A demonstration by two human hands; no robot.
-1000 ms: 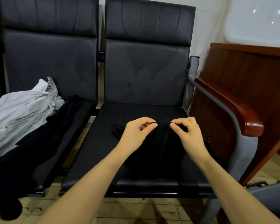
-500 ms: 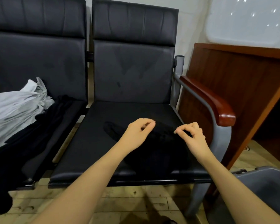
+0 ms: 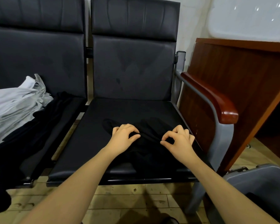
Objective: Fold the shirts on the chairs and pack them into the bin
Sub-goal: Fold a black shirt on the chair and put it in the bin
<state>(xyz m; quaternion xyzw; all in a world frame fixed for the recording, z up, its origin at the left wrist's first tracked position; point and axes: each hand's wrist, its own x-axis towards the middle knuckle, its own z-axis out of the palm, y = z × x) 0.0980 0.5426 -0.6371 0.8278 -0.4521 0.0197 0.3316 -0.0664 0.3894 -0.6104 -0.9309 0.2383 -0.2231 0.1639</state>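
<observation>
A black shirt (image 3: 149,152) lies bunched on the seat of the right black chair (image 3: 94,143), hard to tell from the dark seat. My left hand (image 3: 124,137) pinches its fabric on the left side with curled fingers. My right hand (image 3: 179,140) pinches the fabric on the right with thumb and forefinger. A pile of white and grey shirts (image 3: 14,104) lies on the left chair over black clothing (image 3: 23,143). The grey bin (image 3: 262,189) stands at the lower right on the floor.
A wooden armrest (image 3: 217,101) on a grey metal frame borders the right chair. A brown wooden desk (image 3: 241,75) stands to the right. The tiled floor (image 3: 128,201) shows below the seats.
Both hands have drawn back toward the seat's front and moved apart, still pinching the black shirt. The view has shifted slightly.
</observation>
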